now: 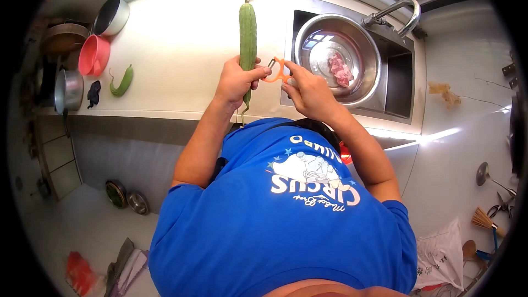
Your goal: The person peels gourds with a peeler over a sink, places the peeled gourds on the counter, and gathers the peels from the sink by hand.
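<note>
A long green gourd stands out over the white counter, with my left hand closed around its lower part. Its thin curled stem hangs below that hand near the counter's front edge. My right hand pinches an orange peeler by its handle. The peeler's metal blade is close beside the gourd, at the left fingertips; whether it touches the skin is hard to tell. Right of the hands, a steel basin with pieces of raw meat sits in the sink.
On the counter, a smaller curved green gourd lies at the left beside a dark item, a red container and pots. A faucet arches behind the sink. Utensils hang at the far right.
</note>
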`<state>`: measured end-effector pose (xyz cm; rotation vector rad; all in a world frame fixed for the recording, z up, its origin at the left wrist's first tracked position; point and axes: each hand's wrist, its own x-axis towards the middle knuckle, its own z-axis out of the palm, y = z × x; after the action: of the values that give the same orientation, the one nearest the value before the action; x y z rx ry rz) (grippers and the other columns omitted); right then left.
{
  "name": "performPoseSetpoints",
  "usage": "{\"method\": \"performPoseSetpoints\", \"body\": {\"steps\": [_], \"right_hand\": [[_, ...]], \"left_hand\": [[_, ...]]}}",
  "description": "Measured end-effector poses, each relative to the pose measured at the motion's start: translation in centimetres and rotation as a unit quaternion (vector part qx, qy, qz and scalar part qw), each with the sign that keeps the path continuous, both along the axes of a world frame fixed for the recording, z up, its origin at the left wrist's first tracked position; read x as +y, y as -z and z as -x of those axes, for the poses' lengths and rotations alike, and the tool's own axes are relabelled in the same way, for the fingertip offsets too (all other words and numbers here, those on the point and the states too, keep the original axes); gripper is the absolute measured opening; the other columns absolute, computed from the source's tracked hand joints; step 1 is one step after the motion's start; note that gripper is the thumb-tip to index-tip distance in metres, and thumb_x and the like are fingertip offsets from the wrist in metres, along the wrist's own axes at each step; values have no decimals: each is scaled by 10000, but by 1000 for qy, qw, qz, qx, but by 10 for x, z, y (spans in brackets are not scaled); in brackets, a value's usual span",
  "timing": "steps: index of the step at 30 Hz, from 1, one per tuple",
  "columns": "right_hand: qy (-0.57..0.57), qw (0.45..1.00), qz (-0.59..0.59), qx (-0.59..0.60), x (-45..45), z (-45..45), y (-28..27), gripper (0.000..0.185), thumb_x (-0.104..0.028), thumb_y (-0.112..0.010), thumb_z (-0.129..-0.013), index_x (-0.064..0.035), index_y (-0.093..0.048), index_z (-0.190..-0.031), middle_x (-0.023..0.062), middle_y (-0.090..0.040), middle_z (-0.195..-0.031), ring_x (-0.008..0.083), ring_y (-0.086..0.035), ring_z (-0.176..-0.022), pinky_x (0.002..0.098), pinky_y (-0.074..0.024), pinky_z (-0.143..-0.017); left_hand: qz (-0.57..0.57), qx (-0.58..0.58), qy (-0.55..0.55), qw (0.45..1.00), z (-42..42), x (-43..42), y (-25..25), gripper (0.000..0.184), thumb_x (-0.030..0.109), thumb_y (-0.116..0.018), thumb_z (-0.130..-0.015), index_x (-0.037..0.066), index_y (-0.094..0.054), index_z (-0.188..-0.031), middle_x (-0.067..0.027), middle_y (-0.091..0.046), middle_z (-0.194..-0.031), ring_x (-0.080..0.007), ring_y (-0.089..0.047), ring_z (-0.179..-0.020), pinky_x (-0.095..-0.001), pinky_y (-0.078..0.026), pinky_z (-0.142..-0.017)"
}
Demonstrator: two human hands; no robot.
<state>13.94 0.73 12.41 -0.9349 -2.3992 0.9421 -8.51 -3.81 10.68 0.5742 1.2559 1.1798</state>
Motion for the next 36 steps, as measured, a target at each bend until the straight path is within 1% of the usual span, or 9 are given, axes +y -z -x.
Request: {"method": "performPoseSetpoints", "body": {"steps": [7,10,13,16,19,20,22,26,36], "right_hand": [[-17,999,-32,-38,-1,10,4,543,-208,-654,-985,-52,-470,-1472,238,-687,-1001,418,-696,-853,502,-554,-725],[-24,999,-10,-26,1,12,4,510,-220,-652,-988,-51,-514,-1449,234,-696,-991,424,-698,-858,500,-555,-734],[-6,997,54,55,7,13,11,469,-239,-641,-1002,-47,-571,-1424,219,-694,-915,395,-707,-829,478,-550,-735],[25,986,144,79,20,14,6,458,-277,-605,-1041,-18,-594,-1419,136,-653,-763,259,-663,-691,395,-522,-666],[74,925,348,134,30,18,-11,448,-307,-541,-1097,-14,-584,-1433,-11,-521,-734,66,-499,-597,242,-404,-535],[84,895,402,175,31,19,-22,500,-333,-536,-1096,32,-567,-1436,-31,-482,-656,48,-444,-552,227,-371,-519],[85,872,433,209,36,19,-30,481,-338,-522,-1103,10,-571,-1432,-19,-497,-693,56,-437,-543,220,-369,-498],[86,829,486,263,46,23,-44,446,-364,-507,-1105,1,-591,-1346,18,-536,-716,70,-465,-532,208,-384,-478],[84,822,506,247,38,13,-23,438,-375,-480,-1109,-9,-584,-1324,30,-536,-712,82,-463,-496,205,-378,-465]], "left_hand": [[3,0,7,1000,-4,-4,4,425,37,-835,-826,-56,-561,-1137,-115,-716,-857,-72,-569,-587,-207,-442,-515],[-15,27,15,999,-5,-3,3,422,166,-812,-894,-69,-567,-1143,-148,-720,-898,-74,-556,-570,-213,-448,-511],[3,-26,-23,999,-6,1,-1,472,384,-610,-1053,-70,-564,-1175,-195,-721,-957,-88,-534,-545,-226,-449,-502],[-22,-116,-41,992,-2,2,5,571,484,-327,-1131,-40,-548,-1187,-255,-719,-1022,-107,-520,-506,-254,-463,-483],[-56,-92,3,994,0,2,1,598,477,-205,-1142,-19,-516,-1263,-259,-719,-1016,-113,-545,-538,-249,-478,-517],[-71,-96,9,993,2,0,-2,600,479,-209,-1142,-15,-514,-1290,-250,-713,-1040,-119,-556,-567,-253,-476,-530],[-101,-103,20,989,4,-4,-13,607,484,-217,-1140,-7,-510,-1345,-234,-701,-1087,-133,-579,-625,-259,-474,-557],[-147,-256,-17,955,11,5,-27,539,439,-281,-1143,8,-497,-1384,-172,-675,-1076,-177,-600,-786,-281,-486,-589],[23,-138,-90,986,23,28,14,431,258,-401,-1122,-19,-472,-1444,-219,-672,-1100,-204,-662,-759,-317,-580,-669]]}}
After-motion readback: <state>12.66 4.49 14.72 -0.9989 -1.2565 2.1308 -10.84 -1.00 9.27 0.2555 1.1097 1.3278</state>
